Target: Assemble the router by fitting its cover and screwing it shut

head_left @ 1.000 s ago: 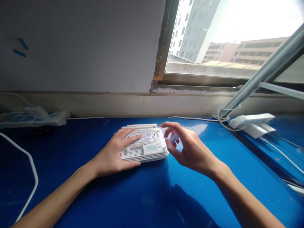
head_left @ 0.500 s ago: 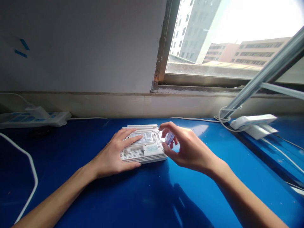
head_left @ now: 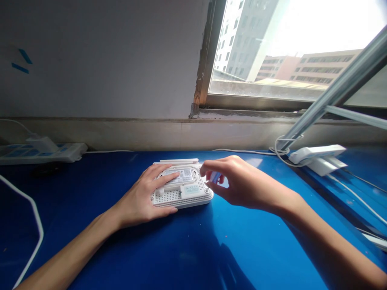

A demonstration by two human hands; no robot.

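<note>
A white perforated device [head_left: 193, 191] with printed labels lies flat on the blue tabletop [head_left: 181, 249]. Across its left part rests my left hand [head_left: 145, 191], the thumb along the front edge and the other fingers spread over the top. My right hand [head_left: 223, 179] is curled at the device's right end, its fingers bent around a small bluish-purple object [head_left: 215, 177]. Most of that object is hidden by the fingers, so I cannot make out what it is.
A white power strip [head_left: 71, 152] with a plug lies at the back left, and a white cable [head_left: 38, 219] bends along the left side. White adapters [head_left: 319, 155] and cables sit at the right beside a metal pole [head_left: 314, 117]. A window [head_left: 281, 60] is behind.
My right hand has tilted slightly, its forearm swinging outward, and the small object is more covered by the fingers. My left hand stays on the device. The whole view has shifted a little.
</note>
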